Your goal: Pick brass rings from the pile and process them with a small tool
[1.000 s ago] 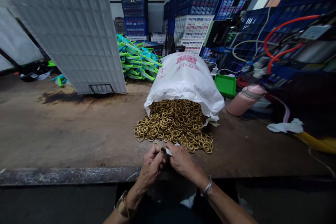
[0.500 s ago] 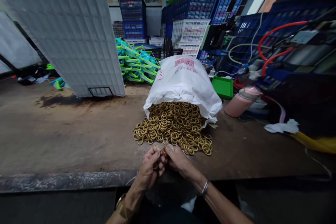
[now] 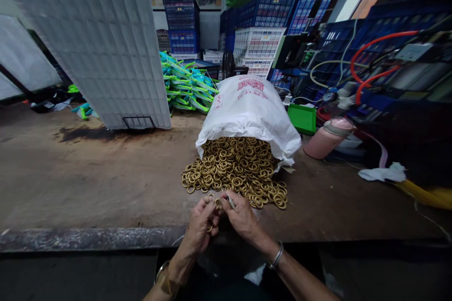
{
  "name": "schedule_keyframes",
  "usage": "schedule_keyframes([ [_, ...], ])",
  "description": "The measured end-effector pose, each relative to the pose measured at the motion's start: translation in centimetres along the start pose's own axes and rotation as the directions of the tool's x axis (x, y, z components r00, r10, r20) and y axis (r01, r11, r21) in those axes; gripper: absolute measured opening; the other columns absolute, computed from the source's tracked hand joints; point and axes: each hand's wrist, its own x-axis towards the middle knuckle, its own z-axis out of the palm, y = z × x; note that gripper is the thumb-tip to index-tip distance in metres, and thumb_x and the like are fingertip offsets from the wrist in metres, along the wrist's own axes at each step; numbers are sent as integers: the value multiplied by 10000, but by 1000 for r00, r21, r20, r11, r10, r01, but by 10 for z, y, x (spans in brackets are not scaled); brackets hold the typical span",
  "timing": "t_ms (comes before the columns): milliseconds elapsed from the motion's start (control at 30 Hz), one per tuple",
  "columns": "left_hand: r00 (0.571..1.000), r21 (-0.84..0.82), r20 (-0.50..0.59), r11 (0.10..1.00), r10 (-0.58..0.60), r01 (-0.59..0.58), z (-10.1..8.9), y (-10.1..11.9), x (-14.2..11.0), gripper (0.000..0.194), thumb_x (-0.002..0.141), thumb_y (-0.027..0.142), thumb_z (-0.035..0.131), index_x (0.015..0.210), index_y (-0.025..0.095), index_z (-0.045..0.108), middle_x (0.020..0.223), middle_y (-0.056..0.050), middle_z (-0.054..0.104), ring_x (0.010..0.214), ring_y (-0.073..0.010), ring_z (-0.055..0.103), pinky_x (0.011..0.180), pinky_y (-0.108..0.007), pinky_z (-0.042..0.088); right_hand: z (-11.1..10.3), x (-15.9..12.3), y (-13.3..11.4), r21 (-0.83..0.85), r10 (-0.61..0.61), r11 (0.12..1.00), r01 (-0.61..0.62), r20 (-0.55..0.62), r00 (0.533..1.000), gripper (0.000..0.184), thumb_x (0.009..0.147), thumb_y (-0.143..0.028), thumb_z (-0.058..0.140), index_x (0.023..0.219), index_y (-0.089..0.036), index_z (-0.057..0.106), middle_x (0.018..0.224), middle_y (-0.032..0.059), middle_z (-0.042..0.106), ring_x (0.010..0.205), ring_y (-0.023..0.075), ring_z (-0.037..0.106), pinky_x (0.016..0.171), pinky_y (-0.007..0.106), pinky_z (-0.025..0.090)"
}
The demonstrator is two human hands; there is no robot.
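Note:
My left hand [image 3: 199, 225] is closed on brass-coloured rings, at the near edge of the table. One ring [image 3: 218, 204] sits between its fingertips, and another ring [image 3: 209, 228] shows lower in the same hand. My right hand [image 3: 243, 218] meets it from the right, fingers curled round a small pale-handled tool [image 3: 231, 202] whose working end I cannot make out. Right behind both hands lies a heap of rings [image 3: 233, 171], spilling from the mouth of a white woven sack [image 3: 247, 110] lying on its side.
A tall quilted grey-white panel [image 3: 116, 56] stands on the wooden table [image 3: 106, 188] at left. Behind it are bright green and blue pieces [image 3: 190, 87]. Right of the sack are a green tray [image 3: 302, 118], a pink bottle [image 3: 326, 138] and red hoses [image 3: 374, 40]. Blue crates [image 3: 183, 40] stand behind.
The tool's pale handle and dark tip showed plainly between my hands a second ago; now the handle is tucked in my right hand. A ring has come into view between my fingertips.

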Motion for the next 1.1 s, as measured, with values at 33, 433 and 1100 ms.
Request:
schedule_keyframes([
  [33, 1000, 25, 3, 1000, 2, -2, 0, -1, 0, 341, 679, 456, 611, 814, 182, 460, 600, 56, 491, 394, -23, 372, 341, -124, 227, 0, 0, -1, -18, -12, 1000, 12, 1, 1000, 243, 832, -328, 393, 706, -166, 522, 643, -29, 513, 594, 90, 415, 587, 207, 332],
  [433, 959, 363, 12, 893, 282, -267, 2, -3, -3, 252, 741, 420, 547, 729, 170, 518, 576, 42, 509, 420, -41, 370, 396, -155, 291, 4, 0, -4, 302, 240, 917, -263, 111, 964, 303, 801, -403, 393, 589, -187, 409, 500, -69, 360, 466, 72, 322, 468, 198, 289],
  [1100, 999, 89, 42, 996, 0, -4, 3, -3, -10, 350, 692, 487, 586, 790, 202, 408, 580, 67, 507, 366, -21, 356, 334, -120, 222, -4, -2, -2, -12, 64, 998, -64, -8, 998, 242, 822, -301, 350, 643, -182, 460, 573, -29, 464, 548, 99, 407, 524, 204, 312],
])
